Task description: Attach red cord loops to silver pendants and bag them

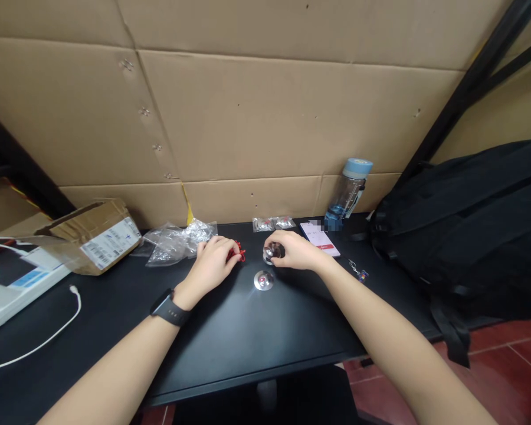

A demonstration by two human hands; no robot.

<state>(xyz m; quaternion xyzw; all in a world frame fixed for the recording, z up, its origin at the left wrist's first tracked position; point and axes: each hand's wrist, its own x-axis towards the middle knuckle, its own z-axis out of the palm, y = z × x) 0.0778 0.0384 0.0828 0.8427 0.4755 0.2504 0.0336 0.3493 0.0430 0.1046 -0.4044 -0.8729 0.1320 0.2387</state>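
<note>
Right hand (292, 250) clamps a glossy round part (272, 252), presumably for steadiness, beside a metal disc (264, 280). Left hand (213, 261) covers red cord (242, 255); closure unclear.

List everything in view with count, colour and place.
Desk: one, black, centre
Cardboard panels: several, brown, behind
Posts: two, black, either side
Cardboard box: one, brown, left
Power strip: one, white, left
Cable: one, white, left
Plastic bags: count unclear, clear, beside box
Packets: two, clear, back edge
Bottle: one, blue-lidded, right
Phone: one, pinkish screen, near bottle
Charm: one, multicoloured, near phone
Backpack: one, black, right
Floor tiles: several, red, below
Disc: one, silver, mid-desk
Round piece: one, partly silver, behind disc
Cord: one bundle, red, mid-desk
Watch: one, black, left wrist
Left hand: one, bare, at cord
Right hand: one, bare, gripping round piece
</note>
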